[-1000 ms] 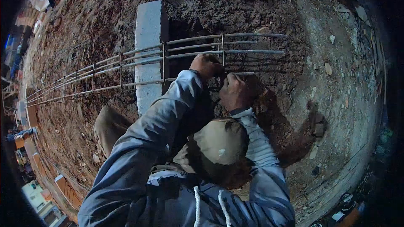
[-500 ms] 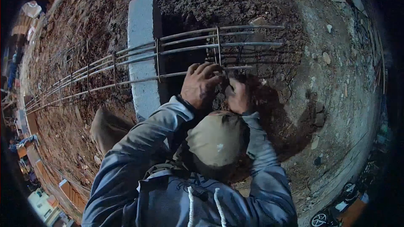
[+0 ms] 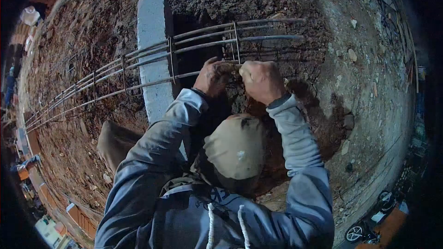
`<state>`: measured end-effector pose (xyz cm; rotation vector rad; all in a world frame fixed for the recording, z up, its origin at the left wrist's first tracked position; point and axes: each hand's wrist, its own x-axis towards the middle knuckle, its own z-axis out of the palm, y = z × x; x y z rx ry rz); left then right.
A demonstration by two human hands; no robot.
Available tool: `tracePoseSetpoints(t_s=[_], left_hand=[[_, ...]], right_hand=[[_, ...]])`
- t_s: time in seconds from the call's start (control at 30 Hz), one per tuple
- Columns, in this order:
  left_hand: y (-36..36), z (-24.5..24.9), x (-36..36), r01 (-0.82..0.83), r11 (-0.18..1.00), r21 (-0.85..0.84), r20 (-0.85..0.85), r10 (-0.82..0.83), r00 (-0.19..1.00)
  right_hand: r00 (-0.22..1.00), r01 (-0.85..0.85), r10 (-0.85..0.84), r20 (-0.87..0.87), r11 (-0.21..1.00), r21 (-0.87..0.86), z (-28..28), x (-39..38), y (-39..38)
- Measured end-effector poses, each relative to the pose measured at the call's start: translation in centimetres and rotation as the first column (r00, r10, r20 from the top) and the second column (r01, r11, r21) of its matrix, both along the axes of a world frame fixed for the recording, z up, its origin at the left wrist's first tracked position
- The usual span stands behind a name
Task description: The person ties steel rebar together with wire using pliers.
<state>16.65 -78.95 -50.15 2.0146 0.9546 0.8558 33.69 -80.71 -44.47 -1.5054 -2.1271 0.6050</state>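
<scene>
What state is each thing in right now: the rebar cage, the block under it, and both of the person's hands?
rebar cage, lying flat, resting across the block, its end out over a dark pit
concrete block, lying in the soil, under the cage
stirrup, upright around the bars
left hand, curled on the cage's near bar by the stirrup
right hand, closed in a fist at the same spot; contents hidden

We have our left hand (image 3: 213, 77) and right hand (image 3: 262, 81) side by side at the near bar of the rebar cage (image 3: 203, 41), which lies across the concrete block (image 3: 153, 41) on the soil (image 3: 277, 0).
</scene>
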Motion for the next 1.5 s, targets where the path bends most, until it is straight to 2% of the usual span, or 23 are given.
tracePoseSetpoints(t_s=[0.1, 0.13, 0.17, 0.23, 0.3, 0.37, 0.4, 0.43, 0.5, 0.53, 0.6, 0.73, 0.77, 0.83, 0.9, 0.97, 1.0, 1.07, 1.17, 1.3, 1.37, 1.43, 1.5], left_hand=[[-0.5, 0.0, 0.4, -0.06, 0.997, -0.055, -0.069, 0.056, 0.996], [-0.8, 0.3, 0.4, -0.08, 0.997, -0.013, -0.076, 0.079, 0.994], [-1.0, 0.6, 0.4, -0.095, 0.995, 0.032, -0.08, 0.098, 0.992], [-1.6, -0.2, 0.4, -0.129, 0.988, 0.082, -0.109, 0.137, 0.985], [-3.1, 0.7, 1.5, -0.278, 0.957, 0.079, 0.012, 0.278, 0.96], [-5.0, 1.8, 2.0, -0.332, 0.943, 0.013, -0.012, 0.332, 0.943], [-5.8, 1.7, 2.5, -0.413, 0.903, -0.123, -0.091, 0.404, 0.91], [-6.3, 0.6, 3.1, -0.402, 0.808, -0.431, -0.019, 0.437, 0.899], [-5.2, -2.6, 2.9, -0.192, 0.582, -0.79, 0.057, 0.382, 0.923], [-4.5, -2.4, 3.6, -0.194, 0.585, -0.787, 0.057, 0.382, 0.922], [-3.3, -1.5, 5.3, 0.054, 0.612, -0.789, 0.416, 0.468, 0.78], [-3.1, -1.1, 5.0, 0.015, 0.499, -0.866, 0.294, 0.485, 0.824], [-3.2, -0.9, 5.4, 0.012, 0.504, -0.864, 0.292, 0.481, 0.827], [-3.7, -0.7, 6.1, -0.226, 0.696, -0.682, 0.241, 0.505, 0.829], [-3.6, -0.5, 6.0, -0.299, 0.713, -0.634, 0.176, 0.51, 0.842], [-3.1, 0.1, 5.8, -0.446, 0.889, -0.102, -0.227, 0.415, 0.881], [-3.0, 0.6, 5.5, -0.46, 0.884, -0.089, -0.231, 0.431, 0.872], [-3.2, 1.4, 5.3, -0.33, 0.936, 0.121, -0.405, 0.35, 0.845], [-2.8, 1.7, 5.1, -0.293, 0.945, 0.149, -0.383, 0.328, 0.864], [-3.2, 1.4, 4.8, -0.387, 0.912, 0.135, -0.293, 0.41, 0.864], [-3.8, -0.3, 4.7, -0.445, 0.891, 0.09, -0.242, 0.453, 0.858], [-4.9, -1.2, 4.8, -0.533, 0.822, -0.2, -0.176, 0.504, 0.845], [-5.8, -0.7, 4.9, -0.533, 0.795, -0.291, -0.051, 0.544, 0.838]], right_hand=[[0.977, 0.177, -0.183, 0.112, 0.983, 0.055, 0.6, -0.2, 0.0], [0.98, 0.185, -0.186, 0.066, 0.982, 0.026, 0.1, 0.7, 0.5], [0.963, 0.269, -0.27, -0.015, 0.963, -0.024, -2.5, 1.8, 0.9], [0.98, 0.141, -0.129, -0.151, 0.987, 0.075, -8.3, 4.1, -0.1], [0.936, 0.271, -0.273, -0.224, 0.962, -0.036, -15.8, 3.5, -3.7], [0.889, 0.37, -0.402, -0.219, 0.913, -0.173, -20.0, 3.1, -6.8], [0.868, 0.404, -0.452, -0.207, 0.884, -0.235, -21.2, 3.1, -8.4], [0.842, 0.441, -0.505, -0.191, 0.847, -0.297, -22.2, 3.1, -10.3], [0.802, 0.493, -0.576, -0.155, 0.786, -0.372, -23.2, 4.0, -13.7], [0.781, 0.526, -0.612, -0.127, 0.753, -0.395, -23.3, 4.2, -15.0], [0.726, 0.592, -0.684, -0.07, 0.673, -0.443, -23.9, 4.6, -18.3], [0.641, 0.696, -0.766, 0.041, 0.559, -0.451, -24.7, 6.3, -21.2], [0.619, 0.724, -0.782, 0.067, 0.536, -0.434, -24.7, 7.3, -21.0], [0.557, 0.789, -0.821, 0.128, 0.475, -0.389, -25.4, 9.2, -21.0], [0.497, 0.844, -0.846, 0.195, 0.419, -0.335, -26.2, 11.1, -20.2], [0.458, 0.874, -0.857, 0.234, 0.387, -0.295, -26.7, 12.5, -19.2], [0.446, 0.881, -0.86, 0.247, 0.375, -0.288, -27.0, 13.2, -18.8], [0.463, 0.872, -0.85, 0.251, 0.387, -0.299, -27.0, 14.3, -17.7], [0.525, 0.801, -0.837, 0.155, 0.425, -0.42, -26.3, 16.0, -17.5], [0.589, 0.41, -0.8, -0.115, 0.418, -0.81, -20.4, 17.2, -22.1], [0.602, 0.188, -0.772, -0.205, 0.387, -0.903, -17.6, 16.1, -24.1], [0.64, 0.055, -0.719, -0.271, 0.395, -0.917, -15.6, 14.3, -24.4], [0.706, -0.014, -0.63, -0.324, 0.445, -0.896, -13.8, 13.1, -22.0]])
